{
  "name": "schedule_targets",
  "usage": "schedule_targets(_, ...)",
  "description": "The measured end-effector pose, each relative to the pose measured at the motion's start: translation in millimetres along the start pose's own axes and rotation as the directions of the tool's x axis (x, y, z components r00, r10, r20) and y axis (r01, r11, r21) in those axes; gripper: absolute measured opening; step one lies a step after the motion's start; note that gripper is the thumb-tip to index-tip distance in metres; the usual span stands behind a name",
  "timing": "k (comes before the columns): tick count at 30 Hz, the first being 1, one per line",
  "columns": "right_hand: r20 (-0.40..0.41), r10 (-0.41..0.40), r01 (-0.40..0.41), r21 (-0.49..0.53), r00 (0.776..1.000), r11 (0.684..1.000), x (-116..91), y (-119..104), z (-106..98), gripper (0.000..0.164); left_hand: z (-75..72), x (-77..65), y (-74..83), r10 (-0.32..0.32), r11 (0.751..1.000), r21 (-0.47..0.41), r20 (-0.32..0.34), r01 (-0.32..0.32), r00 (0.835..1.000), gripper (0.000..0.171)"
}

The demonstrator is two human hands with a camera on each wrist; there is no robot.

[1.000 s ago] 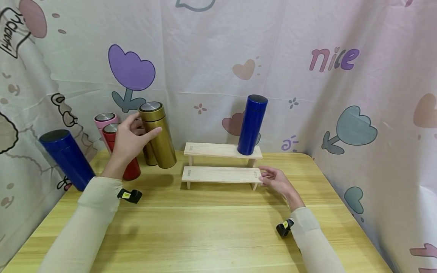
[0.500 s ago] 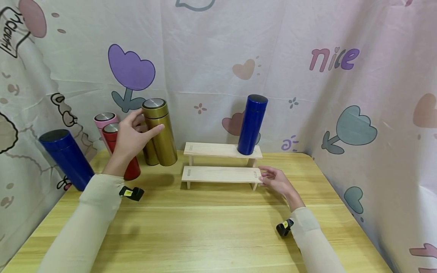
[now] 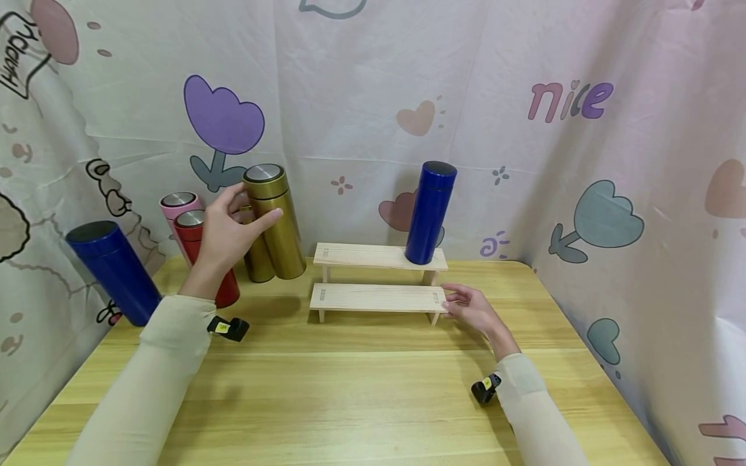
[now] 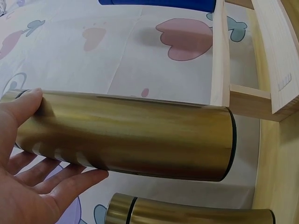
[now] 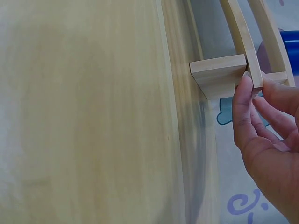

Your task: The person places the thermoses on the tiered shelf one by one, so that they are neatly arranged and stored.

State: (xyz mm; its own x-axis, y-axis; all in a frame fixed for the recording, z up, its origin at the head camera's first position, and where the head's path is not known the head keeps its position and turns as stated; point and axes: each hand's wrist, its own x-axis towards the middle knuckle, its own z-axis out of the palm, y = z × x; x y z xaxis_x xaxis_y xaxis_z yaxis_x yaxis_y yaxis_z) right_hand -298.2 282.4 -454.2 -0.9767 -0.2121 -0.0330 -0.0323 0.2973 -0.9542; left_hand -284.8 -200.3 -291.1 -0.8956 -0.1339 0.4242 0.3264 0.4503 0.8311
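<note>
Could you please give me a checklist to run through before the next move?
1. Left grip around the lifted, metallic gold cylindrical flask: ok.
2. Lifted flask apart from the second metallic gold cylindrical flask: ok, the left wrist view shows a gap.
3. Lifted flask over the flat, pale wooden upper shelf or matching lower shelf: not ok, left of both.
4. Right grip pinching the lower shelf's right end: ok.
5. Blue cylindrical flask standing on the upper shelf: ok.
6. Lifted flask's lid tight: cannot tell.
</note>
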Motion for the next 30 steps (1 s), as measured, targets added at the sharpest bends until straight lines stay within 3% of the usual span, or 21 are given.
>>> schedule_targets(30,-0.002,0.011,-0.011,0.016,1.0,1.0,0.6,-0.2,0.1,0.057,15.6,14.5,14.7,0.053,0.997,-0.063,0.033,-0.05,0.998,0.08)
